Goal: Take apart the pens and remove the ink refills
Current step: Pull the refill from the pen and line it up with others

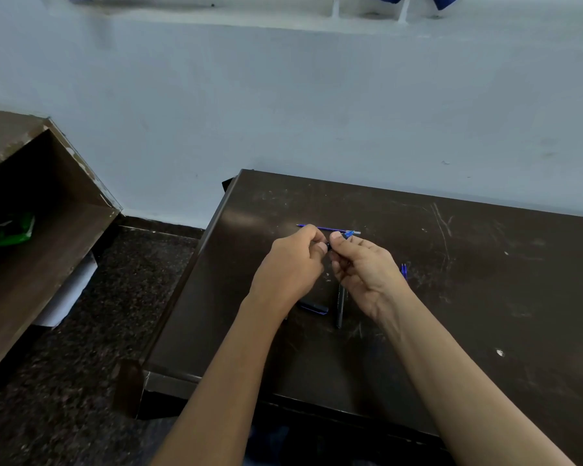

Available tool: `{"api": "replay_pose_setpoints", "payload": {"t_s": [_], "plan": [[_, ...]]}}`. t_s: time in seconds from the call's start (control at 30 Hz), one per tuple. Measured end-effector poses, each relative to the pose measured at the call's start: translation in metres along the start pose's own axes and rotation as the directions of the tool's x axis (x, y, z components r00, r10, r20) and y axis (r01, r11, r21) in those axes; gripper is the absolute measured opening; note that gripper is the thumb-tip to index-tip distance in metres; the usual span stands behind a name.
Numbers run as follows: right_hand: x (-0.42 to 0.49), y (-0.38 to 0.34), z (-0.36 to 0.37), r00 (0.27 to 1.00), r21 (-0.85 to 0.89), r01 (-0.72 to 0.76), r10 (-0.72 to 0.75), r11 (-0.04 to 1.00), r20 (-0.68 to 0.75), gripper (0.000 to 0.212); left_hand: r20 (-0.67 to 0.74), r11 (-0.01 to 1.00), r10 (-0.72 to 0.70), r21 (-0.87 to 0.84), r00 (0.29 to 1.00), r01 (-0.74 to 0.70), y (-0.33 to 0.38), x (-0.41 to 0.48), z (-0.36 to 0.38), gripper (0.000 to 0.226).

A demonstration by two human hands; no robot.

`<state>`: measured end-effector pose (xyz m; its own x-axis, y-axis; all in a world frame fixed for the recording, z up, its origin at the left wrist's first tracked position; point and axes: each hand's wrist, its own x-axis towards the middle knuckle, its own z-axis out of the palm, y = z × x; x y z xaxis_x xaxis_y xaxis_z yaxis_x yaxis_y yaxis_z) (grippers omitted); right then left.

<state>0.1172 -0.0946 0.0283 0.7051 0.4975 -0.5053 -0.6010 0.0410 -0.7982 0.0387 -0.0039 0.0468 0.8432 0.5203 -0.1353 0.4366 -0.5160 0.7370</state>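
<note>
L hand (293,264) & R hand (360,264) each pinch an end of a dark pen part (328,245) over the table (485,297). One blue refill (320,227) is already out behind them; cap (313,307) & barrel (340,307) lie loose. Prob. this pen's refill is left.

We count two hands, left hand (290,267) and right hand (360,264), pinching one dark pen piece (328,246). Around them: one blue refill (320,228) at twelve o'clock, one black barrel (340,307) and one cap (313,307) at six, seemingly two thin blue bits (404,270) at three.
</note>
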Motion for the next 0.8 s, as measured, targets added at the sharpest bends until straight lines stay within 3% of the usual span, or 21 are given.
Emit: {"api": "replay_pose_setpoints", "payload": {"t_s": [0.17, 0.37, 0.6, 0.7, 0.8], "plan": [[-0.0008, -0.0059, 0.0020, 1.000, 0.092, 0.010, -0.009, 0.996, -0.008, 0.029, -0.009, 1.000, -0.012, 0.013, 1.000, 0.013, -0.0013, 0.0003, 0.0009, 0.012], [-0.0023, -0.0022, 0.0014, 1.000, -0.135, -0.011, 0.010, 0.991, -0.009, 0.014, -0.030, 1.000, -0.002, 0.005, 1.000, 0.002, -0.0027, 0.0008, -0.0030, 0.016], [-0.0004, -0.0031, -0.0007, 1.000, -0.104, -0.022, 0.020, 0.994, -0.020, 0.004, 0.009, 1.000, -0.005, 0.024, 1.000, 0.004, -0.0029, -0.0002, -0.0016, 0.012], [0.0005, -0.0040, 0.0009, 0.999, -0.016, -0.037, 0.037, 0.999, -0.022, 0.026, 0.025, 0.999, -0.022, 0.049, 0.999, 0.021, -0.0029, -0.0006, -0.0019, 0.013], [0.0005, -0.0041, 0.0015, 0.999, -0.023, -0.037, 0.036, 0.999, -0.017, 0.023, 0.023, 0.998, -0.024, 0.051, 0.999, 0.022, -0.0027, -0.0009, -0.0019, 0.016]]}}
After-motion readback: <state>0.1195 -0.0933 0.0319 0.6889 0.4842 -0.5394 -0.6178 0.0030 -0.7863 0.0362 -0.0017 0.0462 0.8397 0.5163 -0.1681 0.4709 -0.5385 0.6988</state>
